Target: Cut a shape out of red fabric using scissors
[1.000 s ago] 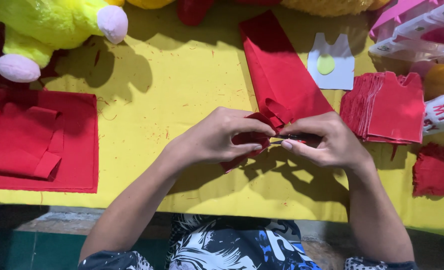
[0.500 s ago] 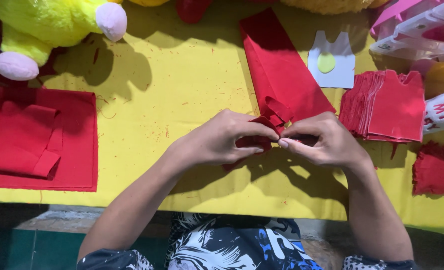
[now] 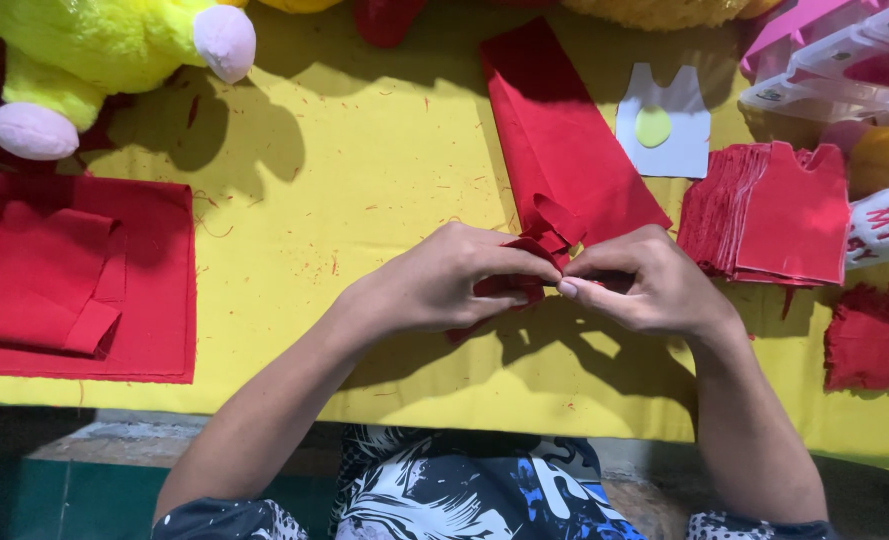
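Observation:
My left hand (image 3: 454,280) and my right hand (image 3: 644,285) meet over the yellow table (image 3: 364,180), both pinching a small crumpled piece of red cloth (image 3: 544,240). The cloth sticks up between the fingertips and hangs a little under my left palm. It lies at the near end of a long folded strip of red fabric (image 3: 564,140) that runs away from me. Part of the small piece is hidden by my fingers.
A stack of red vest-shaped cut pieces (image 3: 774,210) lies right of my hands, with a white vest-shaped template (image 3: 664,125) behind it. Folded red fabric (image 3: 74,275) sits at left under a yellow plush toy (image 3: 94,50). Red scraps (image 3: 874,335) and pink packages (image 3: 844,50) lie at right.
My fingers have worked the small red piece slightly; a fold of it now stands higher between the fingertips. Both hands stay in the same spot.

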